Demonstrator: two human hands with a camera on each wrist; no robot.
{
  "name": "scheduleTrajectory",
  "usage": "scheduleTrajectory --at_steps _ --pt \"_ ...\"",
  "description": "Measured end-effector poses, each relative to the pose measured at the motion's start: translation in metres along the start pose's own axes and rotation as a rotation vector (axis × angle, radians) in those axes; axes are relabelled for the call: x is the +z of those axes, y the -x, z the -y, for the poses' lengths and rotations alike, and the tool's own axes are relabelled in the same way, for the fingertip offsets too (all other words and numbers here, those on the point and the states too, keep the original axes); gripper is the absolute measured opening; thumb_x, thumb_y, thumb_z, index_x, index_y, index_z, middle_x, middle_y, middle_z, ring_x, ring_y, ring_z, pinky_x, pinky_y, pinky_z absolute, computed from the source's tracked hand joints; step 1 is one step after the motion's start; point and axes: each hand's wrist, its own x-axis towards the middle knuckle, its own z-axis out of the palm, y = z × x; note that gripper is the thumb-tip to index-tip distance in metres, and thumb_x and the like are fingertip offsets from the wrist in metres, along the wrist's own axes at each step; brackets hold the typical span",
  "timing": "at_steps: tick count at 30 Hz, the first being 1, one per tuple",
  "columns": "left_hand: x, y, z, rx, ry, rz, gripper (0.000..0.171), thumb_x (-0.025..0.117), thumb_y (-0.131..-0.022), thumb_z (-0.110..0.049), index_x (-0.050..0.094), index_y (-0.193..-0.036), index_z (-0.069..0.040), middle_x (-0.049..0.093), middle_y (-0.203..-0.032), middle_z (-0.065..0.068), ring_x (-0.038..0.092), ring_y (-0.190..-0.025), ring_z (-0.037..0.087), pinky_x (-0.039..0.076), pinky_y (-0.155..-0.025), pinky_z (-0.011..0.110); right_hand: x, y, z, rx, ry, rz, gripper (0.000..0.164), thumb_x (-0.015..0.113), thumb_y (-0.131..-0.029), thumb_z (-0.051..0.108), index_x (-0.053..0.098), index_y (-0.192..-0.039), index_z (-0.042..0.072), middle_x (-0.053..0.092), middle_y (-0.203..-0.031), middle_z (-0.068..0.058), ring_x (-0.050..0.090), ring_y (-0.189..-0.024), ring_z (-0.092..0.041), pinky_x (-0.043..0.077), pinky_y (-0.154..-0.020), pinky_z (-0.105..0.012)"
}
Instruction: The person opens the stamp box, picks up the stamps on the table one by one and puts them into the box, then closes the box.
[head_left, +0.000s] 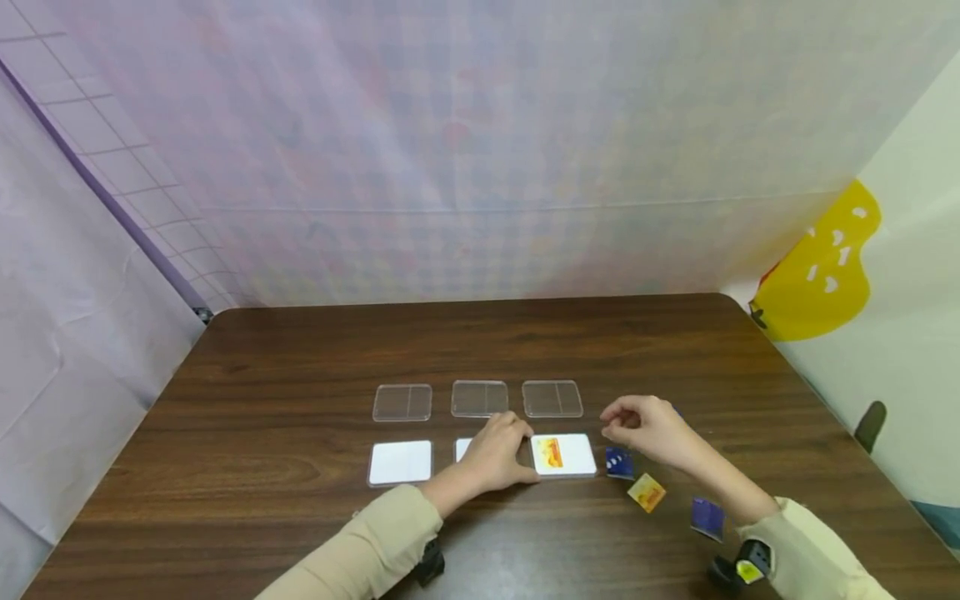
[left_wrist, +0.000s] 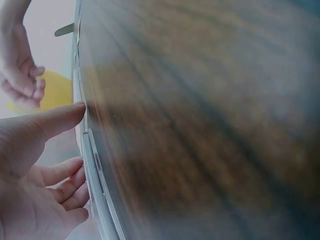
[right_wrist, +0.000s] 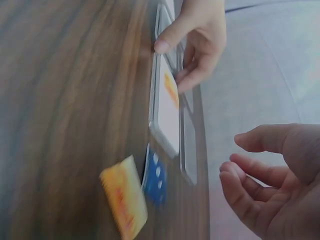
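Nearest the camera: left sleeve (head_left: 360, 542) and right sleeve (head_left: 810, 550), over the tabletop (head_left: 300, 358). White case (head_left: 576, 456) lies right of centre, well short of the tabletop's far edge. Left hand (head_left: 491, 454) grips its left end, thumb opposite fingers. Right hand (head_left: 654, 429) half open, holding nothing. Case judged light, stiff, slick; take by long edges. Right wrist view shows the right hand's thumb-to-finger gap clearly; only head view shows the purple packet (head_left: 707, 518).

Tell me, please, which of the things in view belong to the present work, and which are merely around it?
Likely part of the work:
white-topped case with the orange picture
two other white-topped cases
three clear trays
loose orange piece
loose blue pieces

Merely around it:
patterned cloth
yellow decoration
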Motion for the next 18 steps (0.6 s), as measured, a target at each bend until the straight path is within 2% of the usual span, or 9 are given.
scheduleTrajectory --at_steps 4,9,13,18 --pt "0.0 0.0 0.0 -0.002 0.005 0.003 0.055 0.079 -0.064 -0.035 0.061 -0.106 -0.004 0.056 -0.099 0.003 0.05 -0.095 0.017 0.042 -0.086 0.024 -0.007 0.019 -0.01 0.063 0.026 0.001 0.022 0.067 -0.079 0.014 0.063 -0.094 -0.001 0.06 -0.076 0.001 0.055 -0.067 -0.008 0.046 -0.058 -0.021" --pt "0.0 0.0 0.0 -0.008 0.004 0.007 0.055 0.079 -0.064 -0.035 0.061 -0.106 -0.004 0.056 -0.101 0.004 0.05 -0.096 0.018 0.042 -0.087 0.025 -0.006 0.041 -0.022 0.086 0.082 0.007 0.028 0.071 -0.075 0.017 0.062 -0.093 -0.004 0.063 -0.079 -0.003 0.059 -0.069 -0.013 0.048 -0.059 -0.023" --pt "0.0 0.0 0.0 -0.006 0.001 0.007 0.055 0.079 -0.064 -0.035 0.061 -0.106 -0.004 0.056 -0.1 0.004 0.05 -0.096 0.018 0.042 -0.087 0.025 0.001 0.051 -0.028 0.11 0.162 0.0 0.033 0.076 -0.068 0.016 0.062 -0.09 -0.004 0.061 -0.077 -0.004 0.056 -0.067 -0.014 0.047 -0.058 -0.023" --pt "0.001 -0.001 0.0 0.0 0.002 0.002 0.055 0.08 -0.064 -0.035 0.062 -0.105 -0.004 0.056 -0.099 0.004 0.05 -0.094 0.018 0.042 -0.086 0.025 0.011 0.055 -0.029 0.14 0.209 -0.028 0.043 0.081 -0.057 0.018 0.062 -0.088 -0.004 0.06 -0.074 -0.003 0.055 -0.068 -0.015 0.047 -0.06 -0.027"
